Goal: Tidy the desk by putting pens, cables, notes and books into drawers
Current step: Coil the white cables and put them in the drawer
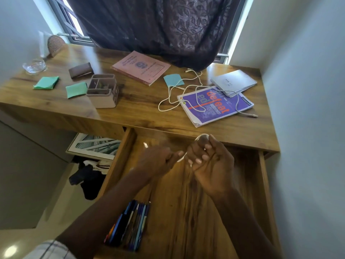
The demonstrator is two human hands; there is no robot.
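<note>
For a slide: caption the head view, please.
Left hand and right hand hold a looped white cable above the open drawer with pens inside.

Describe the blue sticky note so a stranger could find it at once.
On the wooden desk below the dark curtain, look between the pink book and the purple book. The blue sticky note lies there, a white cable crossing its right edge. It is the only blue one; both green notes lie left of the desk organiser.
</note>
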